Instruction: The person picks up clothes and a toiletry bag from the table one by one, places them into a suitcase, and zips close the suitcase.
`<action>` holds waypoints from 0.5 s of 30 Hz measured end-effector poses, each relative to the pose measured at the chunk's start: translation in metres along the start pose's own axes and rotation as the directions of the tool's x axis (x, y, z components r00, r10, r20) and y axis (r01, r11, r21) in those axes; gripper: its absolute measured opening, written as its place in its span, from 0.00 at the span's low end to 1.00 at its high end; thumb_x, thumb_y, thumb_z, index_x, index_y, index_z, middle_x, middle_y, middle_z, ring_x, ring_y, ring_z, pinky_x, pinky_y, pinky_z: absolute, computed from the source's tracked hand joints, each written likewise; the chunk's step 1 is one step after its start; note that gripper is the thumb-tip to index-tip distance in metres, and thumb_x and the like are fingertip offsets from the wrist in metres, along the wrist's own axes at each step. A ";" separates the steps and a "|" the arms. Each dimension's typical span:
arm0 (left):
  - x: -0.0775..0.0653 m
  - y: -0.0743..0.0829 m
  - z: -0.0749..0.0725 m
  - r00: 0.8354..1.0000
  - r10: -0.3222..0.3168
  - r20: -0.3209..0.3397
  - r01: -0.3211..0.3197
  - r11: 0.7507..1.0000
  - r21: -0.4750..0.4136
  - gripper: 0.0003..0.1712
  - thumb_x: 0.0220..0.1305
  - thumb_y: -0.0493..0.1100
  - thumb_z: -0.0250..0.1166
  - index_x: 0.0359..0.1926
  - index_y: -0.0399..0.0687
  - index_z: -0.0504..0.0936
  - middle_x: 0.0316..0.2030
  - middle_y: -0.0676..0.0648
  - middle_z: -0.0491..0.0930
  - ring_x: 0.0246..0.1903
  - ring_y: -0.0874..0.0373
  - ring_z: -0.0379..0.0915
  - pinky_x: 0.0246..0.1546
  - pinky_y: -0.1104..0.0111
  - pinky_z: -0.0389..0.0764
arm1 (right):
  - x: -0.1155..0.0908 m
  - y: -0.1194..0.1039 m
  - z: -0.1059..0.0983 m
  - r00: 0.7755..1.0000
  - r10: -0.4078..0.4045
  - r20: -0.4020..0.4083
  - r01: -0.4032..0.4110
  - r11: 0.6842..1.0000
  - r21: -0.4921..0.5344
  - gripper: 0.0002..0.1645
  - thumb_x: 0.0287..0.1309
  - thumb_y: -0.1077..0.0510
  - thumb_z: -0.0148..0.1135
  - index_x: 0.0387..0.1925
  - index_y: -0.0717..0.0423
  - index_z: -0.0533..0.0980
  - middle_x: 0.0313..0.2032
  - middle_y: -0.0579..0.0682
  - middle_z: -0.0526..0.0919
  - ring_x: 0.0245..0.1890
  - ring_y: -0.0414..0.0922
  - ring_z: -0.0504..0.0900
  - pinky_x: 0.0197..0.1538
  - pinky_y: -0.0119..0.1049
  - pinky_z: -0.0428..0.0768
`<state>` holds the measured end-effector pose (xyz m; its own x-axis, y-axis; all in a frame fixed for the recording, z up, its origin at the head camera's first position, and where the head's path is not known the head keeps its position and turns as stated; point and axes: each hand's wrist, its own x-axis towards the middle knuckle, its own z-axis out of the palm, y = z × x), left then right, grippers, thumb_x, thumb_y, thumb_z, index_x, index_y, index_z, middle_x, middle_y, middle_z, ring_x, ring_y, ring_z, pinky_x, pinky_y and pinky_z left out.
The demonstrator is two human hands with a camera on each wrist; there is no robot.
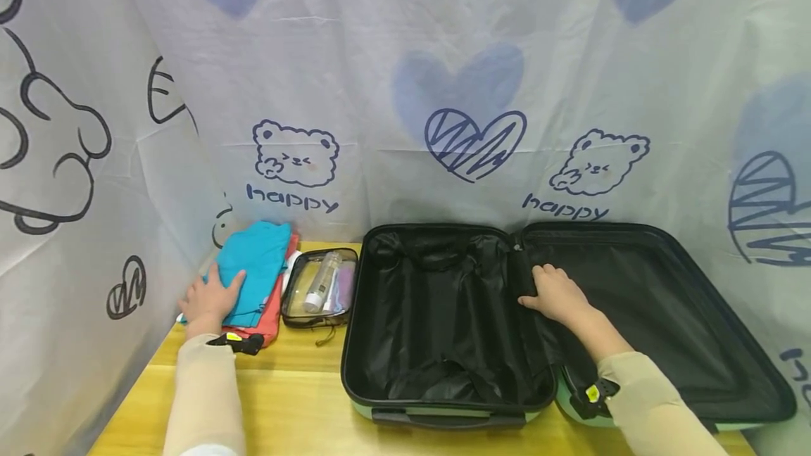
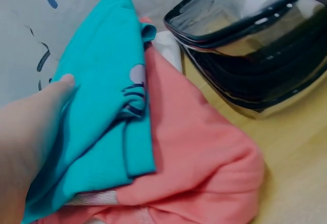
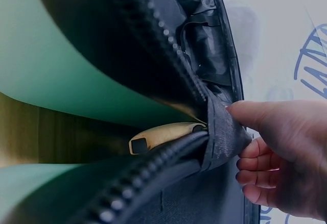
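Observation:
A black-lined suitcase (image 1: pixel 443 322) with a pale green shell lies open flat, its two halves side by side. At the fabric strip (image 3: pixel 225 137) over its hinge, my right hand (image 1: pixel 557 294) pinches the cloth between thumb and curled fingers. Far to the left, my left hand (image 1: pixel 209 299) rests with spread fingers on a folded teal garment (image 1: pixel 256 259). In the left wrist view the thumb lies on the teal cloth while the other fingers are out of sight. Beneath the teal piece is a folded coral garment (image 2: pixel 204 152), with a bit of white cloth (image 2: pixel 168 48) beside it.
A clear zip pouch (image 1: pixel 294 312) with black trim, holding a bottle (image 1: pixel 322 283) and other small items, stands between the clothes and the suitcase. Printed white curtains (image 1: pixel 380 55) close off the back and sides of the wooden table (image 1: pixel 291 407).

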<state>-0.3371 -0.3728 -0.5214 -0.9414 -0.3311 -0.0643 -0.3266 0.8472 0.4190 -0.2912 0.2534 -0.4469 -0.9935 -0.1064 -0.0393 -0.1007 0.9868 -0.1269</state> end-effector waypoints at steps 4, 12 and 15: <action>0.003 -0.002 -0.003 1.000 0.004 -0.031 -0.005 1.000 -0.009 0.56 0.65 0.75 0.42 0.76 0.39 0.40 0.66 0.17 0.49 0.63 0.21 0.48 0.58 0.31 0.55 | -0.001 -0.001 0.000 1.000 0.000 -0.003 0.001 1.000 0.009 0.43 0.56 0.47 0.68 0.60 0.76 0.66 0.54 0.73 0.73 0.55 0.69 0.72 0.53 0.61 0.75; 0.007 -0.009 -0.016 0.999 -0.039 0.033 0.043 0.993 -0.106 0.63 0.57 0.74 0.58 0.77 0.44 0.39 0.68 0.19 0.47 0.62 0.21 0.46 0.55 0.30 0.52 | -0.004 -0.003 0.001 1.000 0.002 -0.008 -0.002 1.000 0.021 0.41 0.55 0.47 0.69 0.58 0.75 0.67 0.50 0.71 0.74 0.52 0.68 0.74 0.50 0.60 0.76; 0.008 -0.010 -0.020 0.999 -0.024 0.046 0.029 0.992 -0.122 0.63 0.56 0.73 0.60 0.77 0.44 0.40 0.69 0.20 0.46 0.62 0.21 0.44 0.55 0.30 0.50 | -0.004 -0.003 0.000 1.000 0.006 -0.018 -0.006 1.000 0.017 0.41 0.55 0.48 0.70 0.57 0.75 0.68 0.50 0.71 0.75 0.52 0.68 0.75 0.50 0.60 0.76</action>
<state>-0.3394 -0.3920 -0.5075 -0.9363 -0.3316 -0.1159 -0.3412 0.7800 0.5245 -0.2873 0.2510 -0.4469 -0.9949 -0.0981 -0.0222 -0.0939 0.9852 -0.1432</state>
